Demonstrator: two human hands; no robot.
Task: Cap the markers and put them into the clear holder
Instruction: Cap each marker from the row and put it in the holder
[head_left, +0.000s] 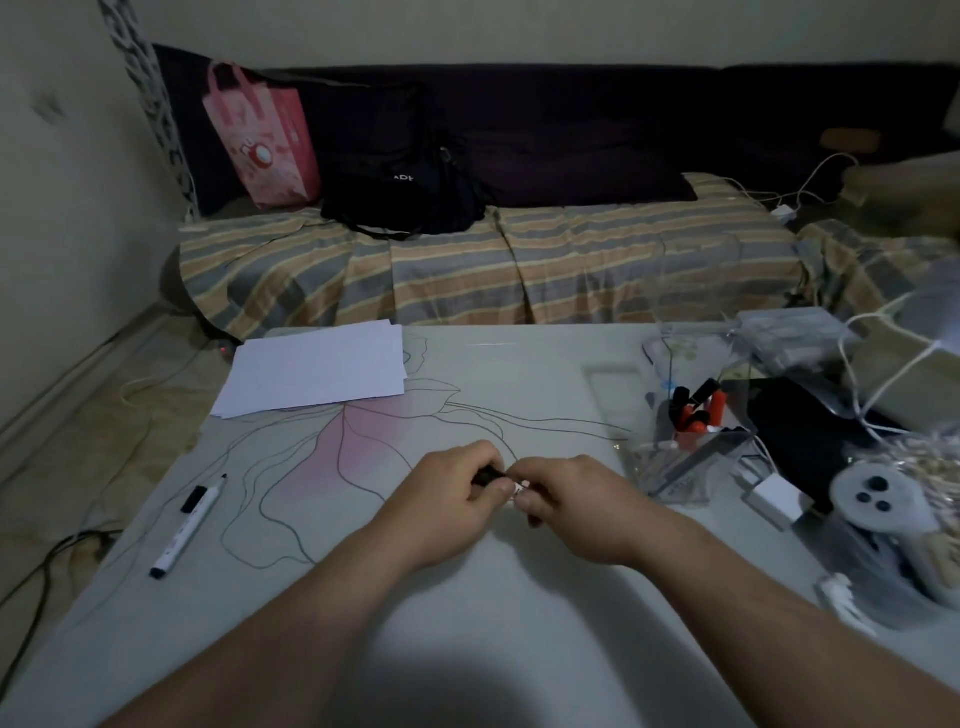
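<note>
Head view: a white marker (189, 519) lies apart at the bench's (467, 649) left edge, tip bared. At centre, the left hand (447, 493) curls its grip around a black cap (488, 475); the right hand (576, 499) pinches a marker end (521, 487), mostly hidden by fingers. The clear holder (691, 447) stands right, holding orange markers.

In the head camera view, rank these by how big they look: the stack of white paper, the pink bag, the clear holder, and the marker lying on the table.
1. Stack of white paper
2. Pink bag, though it sits farther away
3. Clear holder
4. Marker, long but thin
</note>
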